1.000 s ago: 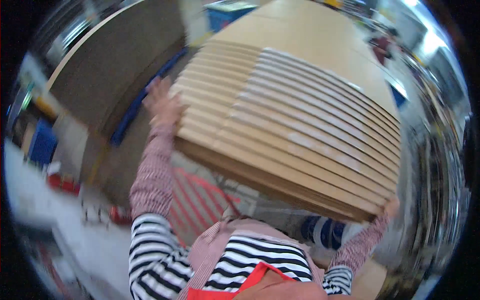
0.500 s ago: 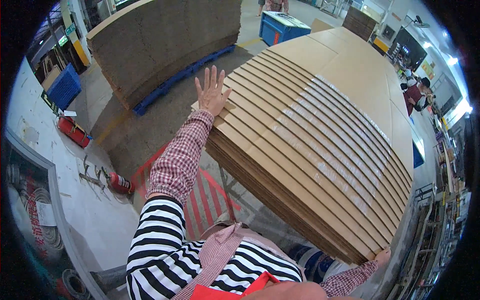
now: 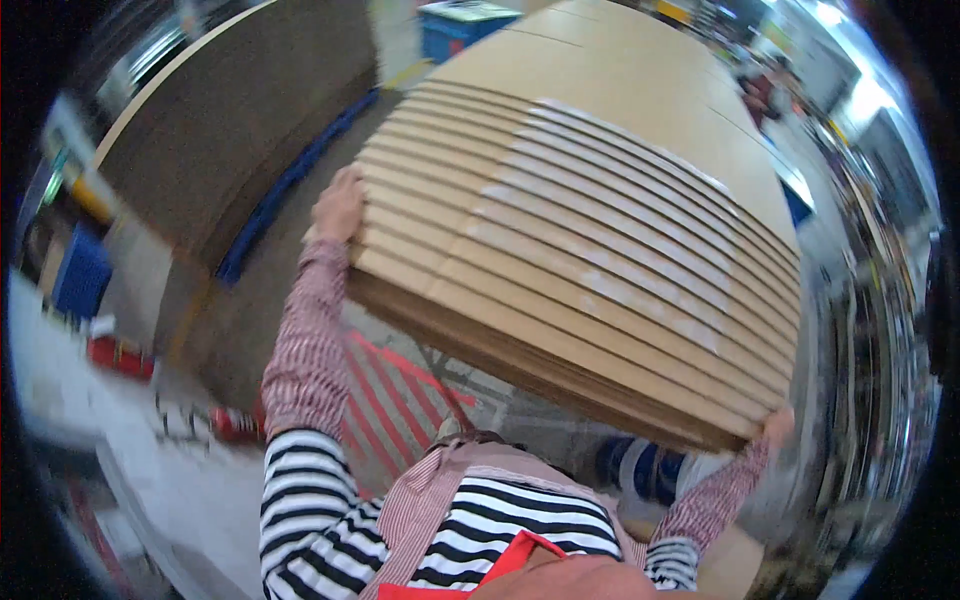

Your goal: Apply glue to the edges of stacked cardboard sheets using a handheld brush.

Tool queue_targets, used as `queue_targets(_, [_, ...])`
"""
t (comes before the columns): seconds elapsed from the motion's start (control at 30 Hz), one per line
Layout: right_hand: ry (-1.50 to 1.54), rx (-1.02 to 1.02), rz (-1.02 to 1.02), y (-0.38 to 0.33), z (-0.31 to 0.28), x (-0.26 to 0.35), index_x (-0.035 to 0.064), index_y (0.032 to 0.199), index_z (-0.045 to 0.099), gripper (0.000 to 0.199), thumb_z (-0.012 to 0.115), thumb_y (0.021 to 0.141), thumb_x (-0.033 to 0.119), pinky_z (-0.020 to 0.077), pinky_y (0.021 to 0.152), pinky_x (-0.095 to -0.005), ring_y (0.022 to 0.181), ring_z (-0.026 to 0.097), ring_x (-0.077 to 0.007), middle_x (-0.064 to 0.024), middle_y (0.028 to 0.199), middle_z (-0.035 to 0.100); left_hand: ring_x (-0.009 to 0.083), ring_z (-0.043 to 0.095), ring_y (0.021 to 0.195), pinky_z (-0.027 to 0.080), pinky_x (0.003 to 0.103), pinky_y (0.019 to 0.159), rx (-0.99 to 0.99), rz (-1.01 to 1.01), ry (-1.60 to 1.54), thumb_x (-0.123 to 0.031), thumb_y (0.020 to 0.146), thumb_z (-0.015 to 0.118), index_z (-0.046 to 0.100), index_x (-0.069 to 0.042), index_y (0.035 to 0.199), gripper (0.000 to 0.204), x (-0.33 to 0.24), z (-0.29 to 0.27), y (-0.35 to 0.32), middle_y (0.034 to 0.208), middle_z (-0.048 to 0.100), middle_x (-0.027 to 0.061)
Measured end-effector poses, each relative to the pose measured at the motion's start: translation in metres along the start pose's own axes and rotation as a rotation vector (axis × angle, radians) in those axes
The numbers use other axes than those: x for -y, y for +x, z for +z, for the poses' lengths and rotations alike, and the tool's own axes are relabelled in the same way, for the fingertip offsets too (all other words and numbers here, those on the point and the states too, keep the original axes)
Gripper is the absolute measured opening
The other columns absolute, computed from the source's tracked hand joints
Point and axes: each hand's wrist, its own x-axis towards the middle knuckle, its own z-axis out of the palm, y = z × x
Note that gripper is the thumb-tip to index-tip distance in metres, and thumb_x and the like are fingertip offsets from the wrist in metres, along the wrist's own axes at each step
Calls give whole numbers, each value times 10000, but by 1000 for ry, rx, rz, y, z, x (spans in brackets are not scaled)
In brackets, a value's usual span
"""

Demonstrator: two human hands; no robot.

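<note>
A large stack of flat brown cardboard sheets (image 3: 600, 50) fills the middle of the view, its near sheets fanned out in overlapping steps. Clear, shiny film or tape (image 3: 610, 215) lies in a pale band across the steps. At the left edge of the stack, my left hand (image 3: 338, 205) is closed with its fingers bent over the sheets' side. My right hand (image 3: 778, 425) grips the near right corner, its fingers partly hidden by the cardboard. Both hands look somewhat blurred.
Another tall cardboard stack (image 3: 250, 120) stands on a blue pallet (image 3: 290, 190) at the left. A blue bin (image 3: 465, 32) is beyond. Fire extinguishers (image 3: 235, 424) stand by the left wall. A blue-and-white roll or drum (image 3: 650, 468) sits below the near edge. A person (image 3: 768, 90) is far right.
My left hand was spread flat on the stack's left edge; now its fingers are bent round the side. My right hand still holds the corner. The whole view has shifted and blurred.
</note>
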Motion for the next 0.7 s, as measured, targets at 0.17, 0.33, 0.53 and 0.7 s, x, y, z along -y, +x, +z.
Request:
queue_targets(0.17, [350,-233,330,-11,-29,69,1,953,618,280,466,860,218,455,731,-394,832,599,-332,-190,894,633,292,453,1149,384,392,935,-17,39,96,-289,917,312,469,-115,1218,382,44,16,1,1322,424,83])
queue_targets(0.33, [1303,-633,408,-23,-64,40,-30,1036,548,314,468,904,244,429,889,-324,989,562,-223,-129,1075,582,312,402,1195,315,353,975,159,8,-408,-259,904,308,470,-25,1201,412,-20,-16,3,1259,464,166])
queue_targets(0.53, [2773,-267,-52,-12,-121,117,-61,1170,475,561,358,908,421,262,1044,-476,1151,458,-318,-184,1173,536,279,321,1269,271,342,1029,140,74,-152,-305,959,312,383,-37,1316,452,77,35,13,1359,374,141])
queue_targets(0.7, [2883,-223,-252,-9,-122,126,20,833,602,442,393,905,403,389,781,-351,675,516,-196,-77,701,559,288,323,1267,279,351,1026,168,64,-151,-299,961,316,373,-45,1323,446,58,43,13,1355,373,158])
